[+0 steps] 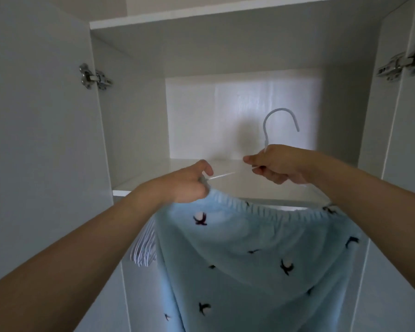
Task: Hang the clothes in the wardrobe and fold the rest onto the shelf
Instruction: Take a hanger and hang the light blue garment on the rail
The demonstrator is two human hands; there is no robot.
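Because the pale blue knitted garment with small dark bird shapes (256,255) has to end up hanging inside the wardrobe, I have it raised in front of the open compartment, its ribbed edge draped along a thin white wire hanger (281,121) and the rest falling straight down below my arms. My right hand (277,165) is curled around the hanger just under the hook, so the hook stands free and upright above my knuckles, ready to catch something. My left hand (189,183) pinches the hanger's left end together with the edge of the fabric, which I judge is there to stop the knit sliding off that shoulder while I lift. Both hands are closed on what they carry; neither is loose.

Behind the hook is the white shelf (153,180) of the wardrobe (225,46), level with my hands, so the garment hangs in front of and below it. I cannot see a rail from here. Lower left, just beside the blue knit, a striped white garment (144,250) already hangs inside, which suggests the rail lies under the shelf. The doors stand open on metal hinges (94,76) at either side.
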